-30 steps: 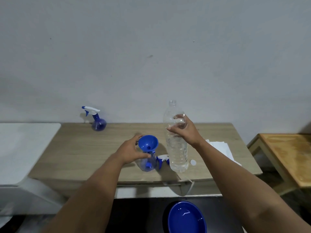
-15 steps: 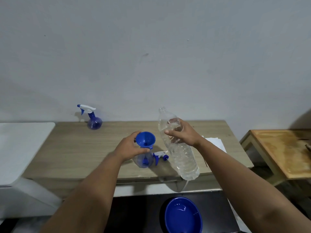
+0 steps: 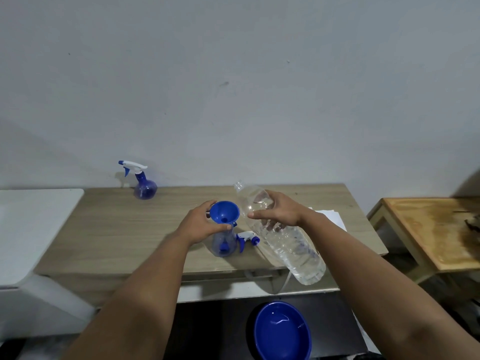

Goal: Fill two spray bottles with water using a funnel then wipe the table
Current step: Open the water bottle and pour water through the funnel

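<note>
At upper left of the table (image 3: 104,229), a capped spray bottle (image 3: 144,187) stands apart. At centre, the left hand (image 3: 200,224) curls around the funnel (image 3: 224,213) seated in the open spray bottle (image 3: 224,245). Right of it, the right hand (image 3: 279,211) grips the water bottle (image 3: 285,242), upright a second ago and now lifted and tilted, mouth near the funnel: pouring looks imminent.

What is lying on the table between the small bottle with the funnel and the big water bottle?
In the head view, a detached spray head, white and blue, lies between the funnel-topped spray bottle and the tilted water bottle.
</note>
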{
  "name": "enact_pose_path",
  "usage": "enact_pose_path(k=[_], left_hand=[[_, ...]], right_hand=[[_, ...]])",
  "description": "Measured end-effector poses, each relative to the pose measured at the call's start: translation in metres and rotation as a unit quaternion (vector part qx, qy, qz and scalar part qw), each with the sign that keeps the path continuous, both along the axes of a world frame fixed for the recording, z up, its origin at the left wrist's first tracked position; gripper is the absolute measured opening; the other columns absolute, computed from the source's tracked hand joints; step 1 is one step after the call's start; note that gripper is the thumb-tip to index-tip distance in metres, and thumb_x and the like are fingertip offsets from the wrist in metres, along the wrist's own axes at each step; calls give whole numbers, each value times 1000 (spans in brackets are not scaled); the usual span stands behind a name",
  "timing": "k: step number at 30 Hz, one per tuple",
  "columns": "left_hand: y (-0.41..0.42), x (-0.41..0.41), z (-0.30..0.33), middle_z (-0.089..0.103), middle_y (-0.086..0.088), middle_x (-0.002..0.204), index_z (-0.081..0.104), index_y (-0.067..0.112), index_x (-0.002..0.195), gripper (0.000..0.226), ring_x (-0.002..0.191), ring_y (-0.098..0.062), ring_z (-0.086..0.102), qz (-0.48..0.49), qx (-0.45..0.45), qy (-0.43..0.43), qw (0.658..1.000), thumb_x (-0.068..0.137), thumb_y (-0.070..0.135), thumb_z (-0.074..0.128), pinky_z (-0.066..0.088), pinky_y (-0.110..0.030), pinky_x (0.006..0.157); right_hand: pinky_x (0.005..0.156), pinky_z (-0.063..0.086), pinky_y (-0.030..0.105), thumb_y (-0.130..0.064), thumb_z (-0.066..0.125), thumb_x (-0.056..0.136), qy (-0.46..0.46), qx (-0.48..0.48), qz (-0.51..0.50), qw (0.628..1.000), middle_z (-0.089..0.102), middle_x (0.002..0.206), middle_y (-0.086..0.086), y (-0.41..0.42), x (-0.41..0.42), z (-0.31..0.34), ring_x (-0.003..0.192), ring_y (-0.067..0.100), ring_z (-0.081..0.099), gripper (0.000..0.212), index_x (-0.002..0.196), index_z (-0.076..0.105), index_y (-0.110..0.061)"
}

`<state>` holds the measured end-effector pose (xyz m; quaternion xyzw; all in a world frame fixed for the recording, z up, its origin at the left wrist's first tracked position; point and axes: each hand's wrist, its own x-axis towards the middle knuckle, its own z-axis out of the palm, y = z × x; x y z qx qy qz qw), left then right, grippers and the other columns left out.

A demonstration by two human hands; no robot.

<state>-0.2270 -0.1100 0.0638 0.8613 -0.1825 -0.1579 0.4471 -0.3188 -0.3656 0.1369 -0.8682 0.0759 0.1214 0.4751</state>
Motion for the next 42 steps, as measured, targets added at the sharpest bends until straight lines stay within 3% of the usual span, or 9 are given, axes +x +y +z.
enact_pose_path(k=[5, 10, 14, 19, 23, 27, 31, 34, 42], left_hand=[[-1, 2, -2, 63, 15, 127, 53, 30, 139, 96, 115, -11, 62, 1, -4, -4, 1000, 55, 48, 95, 52, -32, 99], [-1, 4, -4, 62, 15, 127, 51, 29, 141, 105, 114, -8, 61, 0, -11, 1, 1000, 49, 48, 98, 51, -28, 98], [0, 6, -7, 67, 17, 121, 59, 33, 131, 95, 110, -6, 64, 1, -15, 5, 1000, 46, 49, 98, 53, -26, 93], [4, 6, -13, 64, 16, 128, 51, 32, 141, 111, 116, -6, 62, 8, -35, 30, 999, 43, 52, 99, 52, -33, 103], [6, 6, -19, 68, 21, 119, 60, 41, 125, 90, 112, -5, 65, 6, -48, 27, 998, 45, 53, 98, 54, -38, 101], [5, 3, -21, 65, 21, 119, 55, 37, 136, 96, 113, -7, 64, 9, -67, 23, 997, 51, 43, 99, 52, -32, 101], [5, 6, -21, 69, 23, 115, 60, 51, 115, 75, 110, -5, 65, 8, -69, 20, 997, 51, 42, 99, 54, -34, 100], [4, 6, -19, 67, 18, 123, 57, 34, 136, 97, 112, -4, 64, 12, -71, 22, 997, 50, 42, 100, 53, -32, 102], [4, 9, -14, 71, 22, 116, 61, 39, 130, 97, 108, -2, 67, 3, -48, 20, 999, 42, 58, 97, 56, -36, 99]], right_hand=[[53, 53, 22, -51, 89, 80, 20, -18, 18, 999, 73, 90, -2, 8, 2, 4, 61, 6, 72, 55, 121, 60, -28], [48, 51, 21, -42, 88, 85, 33, -24, 34, 999, 70, 86, -2, 10, 2, 10, 55, 3, 69, 47, 118, 60, -24], [48, 51, 22, -42, 88, 84, 54, -31, 38, 997, 71, 81, -6, 10, -1, 12, 56, 3, 68, 42, 112, 60, -29], [53, 53, 26, -56, 91, 75, 91, -64, 34, 993, 73, 84, 4, 5, -2, 6, 59, 14, 70, 63, 120, 57, -26], [52, 51, 23, -55, 91, 75, 101, -80, 39, 991, 72, 84, 2, 4, -3, 6, 57, 11, 68, 63, 120, 57, -25], [54, 53, 27, -56, 92, 73, 121, -74, 35, 989, 73, 82, 4, 4, -2, 2, 59, 18, 69, 64, 117, 57, -26], [53, 54, 27, -56, 92, 73, 130, -84, 38, 987, 75, 77, 0, 7, -1, 4, 60, 18, 71, 65, 119, 57, -26], [55, 56, 30, -58, 92, 72, 140, -91, 40, 985, 76, 85, 9, 7, 2, 2, 60, 20, 72, 69, 121, 55, -27], [53, 56, 28, -53, 91, 76, 151, -115, 49, 981, 73, 85, 7, 11, 2, 11, 59, 17, 71, 69, 125, 55, -23]])
